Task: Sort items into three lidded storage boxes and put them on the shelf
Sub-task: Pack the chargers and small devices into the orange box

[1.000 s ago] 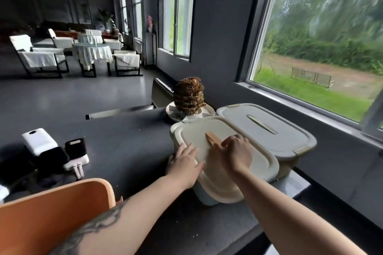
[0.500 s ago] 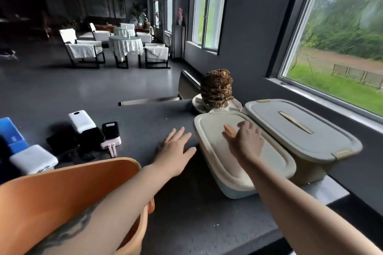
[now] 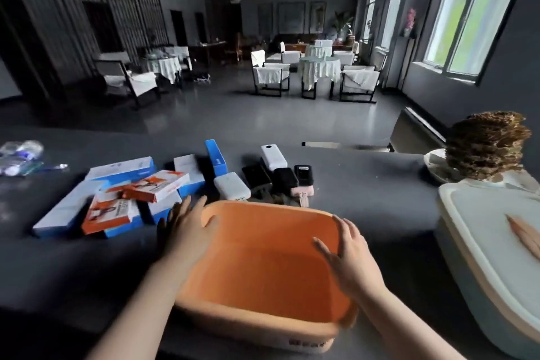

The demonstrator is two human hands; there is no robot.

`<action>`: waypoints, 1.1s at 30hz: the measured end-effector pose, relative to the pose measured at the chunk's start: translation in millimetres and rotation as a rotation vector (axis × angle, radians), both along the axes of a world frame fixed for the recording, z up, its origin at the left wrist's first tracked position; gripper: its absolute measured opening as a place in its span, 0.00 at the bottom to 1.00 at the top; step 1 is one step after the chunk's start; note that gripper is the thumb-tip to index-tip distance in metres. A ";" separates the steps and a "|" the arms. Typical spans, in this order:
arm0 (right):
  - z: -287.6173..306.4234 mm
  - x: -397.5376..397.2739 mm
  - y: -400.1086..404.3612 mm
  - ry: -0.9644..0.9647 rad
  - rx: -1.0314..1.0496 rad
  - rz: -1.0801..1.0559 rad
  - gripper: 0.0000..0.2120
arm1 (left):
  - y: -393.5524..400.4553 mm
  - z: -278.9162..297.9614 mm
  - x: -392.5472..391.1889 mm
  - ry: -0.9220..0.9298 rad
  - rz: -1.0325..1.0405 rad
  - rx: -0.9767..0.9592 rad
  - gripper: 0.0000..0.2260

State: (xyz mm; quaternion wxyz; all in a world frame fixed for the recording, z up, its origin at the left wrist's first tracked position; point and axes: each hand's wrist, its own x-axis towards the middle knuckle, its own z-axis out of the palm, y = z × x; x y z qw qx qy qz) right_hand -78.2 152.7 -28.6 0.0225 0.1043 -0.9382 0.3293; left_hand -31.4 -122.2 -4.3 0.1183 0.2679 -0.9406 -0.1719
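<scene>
Stretching across a dim dining room, the dark table bears an orange box.

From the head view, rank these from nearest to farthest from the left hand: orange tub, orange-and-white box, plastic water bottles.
1. Orange tub: the left hand touches its left rim.
2. Orange-and-white box: just beyond, to the left.
3. Plastic water bottles: far left table edge.

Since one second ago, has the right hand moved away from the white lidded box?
Yes. The right hand left the white lidded box and moved leftward to the orange bin.
</scene>
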 end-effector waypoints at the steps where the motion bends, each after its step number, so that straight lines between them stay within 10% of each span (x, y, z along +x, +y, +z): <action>1: -0.1 -3.6 -4.1 0.002 -0.014 0.001 0.34 | -6.5 -3.8 3.2 -0.022 0.020 0.031 0.25; 13: -0.9 -32.8 -35.9 0.030 0.020 0.045 0.30 | -53.7 -14.5 -19.9 -0.052 -0.060 0.158 0.25; 21: 50.9 -89.6 -101.1 0.221 0.049 -0.036 0.23 | -113.4 19.0 -114.7 0.319 -0.484 0.137 0.12; 33: 6.1 -211.0 -232.0 -0.097 0.225 0.003 0.24 | -159.0 -42.3 -224.4 -0.214 -1.100 -0.143 0.32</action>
